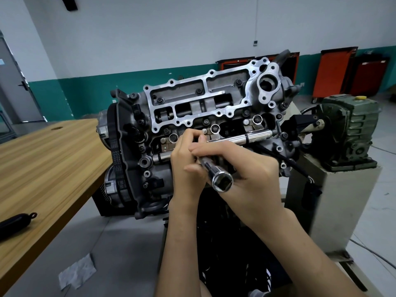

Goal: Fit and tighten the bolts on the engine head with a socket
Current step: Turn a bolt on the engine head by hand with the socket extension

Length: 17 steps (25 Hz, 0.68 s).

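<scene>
The engine head (192, 108) sits tilted on a stand at centre, with several dark bolts in its bright aluminium frame. A chrome socket (220, 179) with a long shaft points its square drive end toward me. My right hand (242, 168) grips the socket's shaft in front of the head. My left hand (186, 159) is beside it, fingers curled against the shaft near the head's lower edge. What the far tip of the socket meets is hidden by my fingers. A chrome rail (252, 138) lies across the head behind my hands.
A wooden table (42, 159) stands at left with a black handled tool (15, 221) on it. A green gearbox (349, 129) on a grey pedestal (338, 200) is at right. Red tool cabinets (338, 71) line the back wall. A scrap of paper (77, 271) lies on the floor.
</scene>
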### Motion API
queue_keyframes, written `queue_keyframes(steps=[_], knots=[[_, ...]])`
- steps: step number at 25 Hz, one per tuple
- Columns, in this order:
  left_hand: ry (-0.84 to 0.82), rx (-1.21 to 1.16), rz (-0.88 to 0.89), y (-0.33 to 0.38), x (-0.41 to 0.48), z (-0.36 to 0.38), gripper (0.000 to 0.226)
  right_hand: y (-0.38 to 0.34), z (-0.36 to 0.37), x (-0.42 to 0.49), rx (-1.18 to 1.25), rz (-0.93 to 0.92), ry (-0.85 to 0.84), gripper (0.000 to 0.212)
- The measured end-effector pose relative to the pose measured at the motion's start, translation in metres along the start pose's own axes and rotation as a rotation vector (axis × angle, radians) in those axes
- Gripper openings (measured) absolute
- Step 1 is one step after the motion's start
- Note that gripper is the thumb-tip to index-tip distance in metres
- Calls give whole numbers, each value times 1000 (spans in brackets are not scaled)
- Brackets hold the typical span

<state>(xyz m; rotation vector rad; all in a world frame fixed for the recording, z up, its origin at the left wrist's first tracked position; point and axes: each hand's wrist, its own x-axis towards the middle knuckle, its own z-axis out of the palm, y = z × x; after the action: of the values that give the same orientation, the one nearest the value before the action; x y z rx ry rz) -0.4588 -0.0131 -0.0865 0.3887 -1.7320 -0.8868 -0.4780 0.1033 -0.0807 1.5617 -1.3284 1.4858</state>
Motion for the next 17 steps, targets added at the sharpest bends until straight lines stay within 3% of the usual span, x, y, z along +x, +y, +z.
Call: queue_keyframes(steps=[4,9,11,13,15,17], knots=[[10,58,-178,4,12,4,19,-4,4,-1,47,-44,-115,32],[9,50,8,0,1,-1,14,1,-2,0,-2,17,26,29],[-71,168,-26,-5,11,1,20,-2,-1,-1,47,1,-54,30],[-17,215,-13,-10,15,3,23,-5,0,-1,61,-32,-128,31],[53,101,2,-13,7,3,13,-2,-2,1,2,-33,-102,30],[52,14,61,-14,-1,2,18,1,-3,2,-36,-5,-18,29]])
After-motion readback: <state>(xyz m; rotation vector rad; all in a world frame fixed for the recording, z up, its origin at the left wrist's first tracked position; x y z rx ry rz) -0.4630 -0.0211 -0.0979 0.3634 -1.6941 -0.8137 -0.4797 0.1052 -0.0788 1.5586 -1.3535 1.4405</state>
